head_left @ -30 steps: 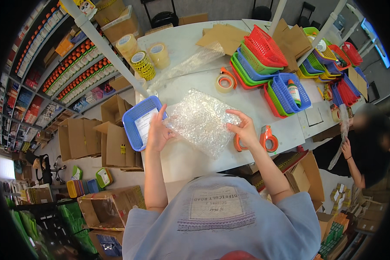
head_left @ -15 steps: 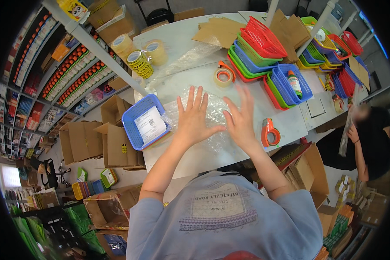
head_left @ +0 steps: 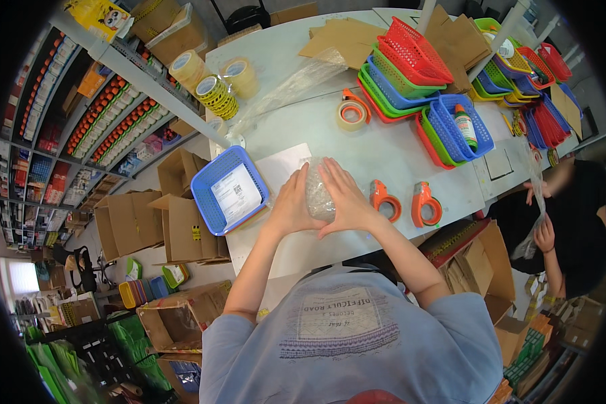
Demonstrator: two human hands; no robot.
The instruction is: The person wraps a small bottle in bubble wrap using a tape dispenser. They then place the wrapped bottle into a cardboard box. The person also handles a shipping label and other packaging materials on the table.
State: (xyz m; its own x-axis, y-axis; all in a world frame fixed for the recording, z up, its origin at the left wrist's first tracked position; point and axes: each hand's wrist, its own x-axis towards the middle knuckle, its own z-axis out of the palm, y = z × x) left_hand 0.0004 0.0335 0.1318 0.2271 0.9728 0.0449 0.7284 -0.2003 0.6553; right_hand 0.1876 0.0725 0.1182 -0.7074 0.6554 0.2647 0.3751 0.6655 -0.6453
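Note:
A clear bubble wrap bundle (head_left: 319, 194) lies on the white table, pressed between my two hands. Its left side is covered by my left hand (head_left: 292, 207), the fingers curved along it. My right hand (head_left: 345, 199) cups the other side, and the thumbs meet at the near end. What the wrap contains, if anything, I cannot make out. Just left of my left hand stands a blue basket (head_left: 200, 193) with a white printed sheet (head_left: 234, 195) in it. Close to my right hand lies an orange tape dispenser (head_left: 377, 190), with a second orange dispenser (head_left: 420, 195) beyond it.
A strip of clear wrap (head_left: 283, 84) stretches across the far table (head_left: 303, 128). Tape rolls (head_left: 217, 94) stand at far left, another orange dispenser (head_left: 361, 101) mid-table. Stacked baskets (head_left: 411, 64) and a basket with a bottle (head_left: 444, 111) occupy the right. A co-worker (head_left: 572, 222) handles clear film.
My hands, spread over flattened wrap before, have come together around a compact bundle. The dispenser beside my right hand now shows. The co-worker's clear film has shifted, with both their hands now visible.

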